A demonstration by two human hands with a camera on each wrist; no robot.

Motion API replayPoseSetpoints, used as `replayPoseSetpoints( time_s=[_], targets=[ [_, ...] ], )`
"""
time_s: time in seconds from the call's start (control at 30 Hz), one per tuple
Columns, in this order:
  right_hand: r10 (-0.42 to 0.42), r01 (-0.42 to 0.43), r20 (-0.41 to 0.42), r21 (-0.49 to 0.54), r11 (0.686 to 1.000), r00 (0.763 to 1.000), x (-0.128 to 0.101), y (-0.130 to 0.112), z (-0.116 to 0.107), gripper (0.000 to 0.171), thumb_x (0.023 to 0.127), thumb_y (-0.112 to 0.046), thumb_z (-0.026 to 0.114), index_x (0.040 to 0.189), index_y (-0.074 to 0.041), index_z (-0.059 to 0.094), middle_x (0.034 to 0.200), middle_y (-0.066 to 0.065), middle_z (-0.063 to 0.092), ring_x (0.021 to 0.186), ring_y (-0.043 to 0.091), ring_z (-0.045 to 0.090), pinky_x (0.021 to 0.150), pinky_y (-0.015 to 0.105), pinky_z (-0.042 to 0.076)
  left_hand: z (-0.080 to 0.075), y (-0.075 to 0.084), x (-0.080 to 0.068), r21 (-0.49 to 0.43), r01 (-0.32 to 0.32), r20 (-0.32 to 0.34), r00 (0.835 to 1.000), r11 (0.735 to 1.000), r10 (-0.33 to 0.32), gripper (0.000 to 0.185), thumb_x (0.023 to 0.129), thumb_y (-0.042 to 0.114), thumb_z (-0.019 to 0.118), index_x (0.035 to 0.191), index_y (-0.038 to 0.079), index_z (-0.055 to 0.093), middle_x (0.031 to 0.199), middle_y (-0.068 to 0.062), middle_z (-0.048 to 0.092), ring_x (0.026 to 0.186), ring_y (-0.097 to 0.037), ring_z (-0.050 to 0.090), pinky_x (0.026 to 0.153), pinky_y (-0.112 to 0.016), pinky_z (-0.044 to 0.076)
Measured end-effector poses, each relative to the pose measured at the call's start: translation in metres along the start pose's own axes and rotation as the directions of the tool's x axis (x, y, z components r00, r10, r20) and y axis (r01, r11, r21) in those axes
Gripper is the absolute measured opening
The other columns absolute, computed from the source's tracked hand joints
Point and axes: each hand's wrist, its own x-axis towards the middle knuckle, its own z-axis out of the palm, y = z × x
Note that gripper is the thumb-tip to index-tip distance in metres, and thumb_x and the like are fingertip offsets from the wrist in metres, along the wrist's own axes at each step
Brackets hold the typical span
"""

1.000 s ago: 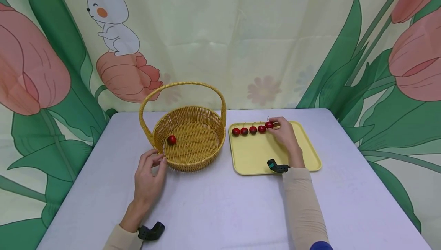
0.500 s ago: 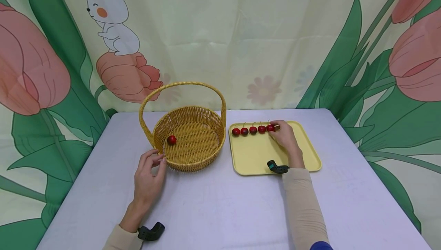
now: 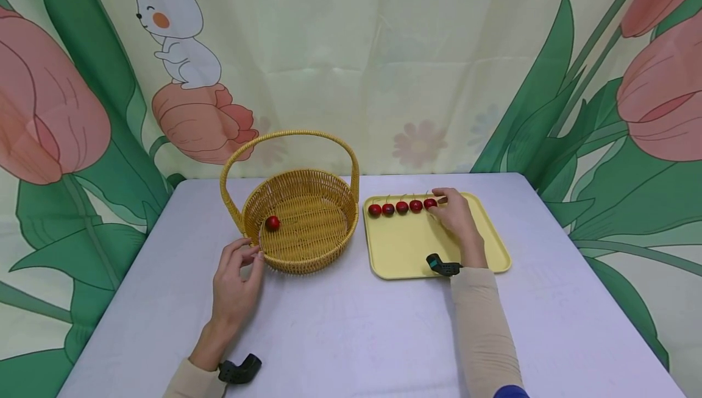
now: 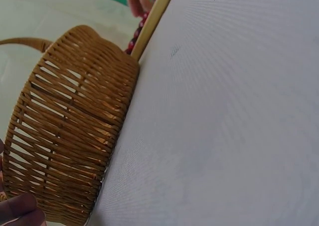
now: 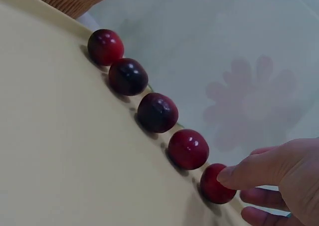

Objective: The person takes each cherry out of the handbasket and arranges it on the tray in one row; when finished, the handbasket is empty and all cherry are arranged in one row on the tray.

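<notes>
A woven basket (image 3: 334,236) with a hoop handle stands left of centre, and one red cherry (image 3: 272,223) lies inside it. My left hand (image 3: 253,256) rests on the table with loosely bent fingertips (image 4: 20,211) against the basket's wall (image 4: 75,136), holding nothing. A yellow tray (image 3: 439,245) lies to the right of the basket. Several cherries (image 3: 402,207) sit in a row along its far edge. My right hand (image 3: 436,200) hovers at the row's right end. One fingertip (image 5: 239,172) touches the last cherry (image 5: 212,187); the other fingers lie beside it, fairly straight.
The grey table (image 3: 351,337) runs wide in front of the basket and tray. A printed cloth backdrop (image 3: 351,69) hangs right behind its far edge. The tray's near half (image 5: 60,151) is bare.
My right hand has set the end cherry down into line with the others and its finger has lifted a little. The left hand and basket have stayed put.
</notes>
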Motion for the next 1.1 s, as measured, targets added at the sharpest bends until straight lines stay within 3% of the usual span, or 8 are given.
replayPoseSetpoints(
  time_s=[0.23,0.67,1.1],
  targets=[
    [-0.064,0.065,-0.046,0.015,0.998,0.997,-0.002,-0.012,-0.008,0.050,0.095,-0.008,0.065,0.141,0.003,0.051,0.143,0.024,0.049,0.126,0.041,0.052,0.098,0.053,0.050,0.000,-0.001,-0.001,0.002,-0.005,0.003,1.000,1.000,0.005,0.015,0.091,0.004,0.068,0.105,-0.003,0.068,0.126,-0.016,0.060,0.090,-0.024,0.068,0.086,0.004,0.039],
    [-0.114,0.122,-0.114,0.069,0.990,0.987,-0.009,-0.049,-0.009,0.050,0.094,-0.019,0.068,0.139,-0.004,0.054,0.137,0.019,0.057,0.120,0.037,0.058,0.103,0.049,0.049,0.000,0.001,0.000,-0.013,-0.006,-0.012,1.000,1.000,0.006,0.014,0.091,0.003,0.068,0.104,-0.002,0.069,0.126,-0.014,0.061,0.090,-0.023,0.069,0.086,0.003,0.040],
    [-0.265,0.284,-0.152,0.115,0.952,0.952,-0.019,-0.081,-0.003,0.045,0.092,-0.017,0.071,0.132,0.000,0.059,0.129,0.019,0.062,0.116,0.036,0.061,0.099,0.048,0.052,0.000,0.000,0.000,-0.008,-0.018,-0.010,1.000,1.000,0.018,0.015,0.090,0.001,0.069,0.105,-0.003,0.068,0.125,-0.015,0.061,0.089,-0.023,0.069,0.085,0.002,0.042]
  ],
)
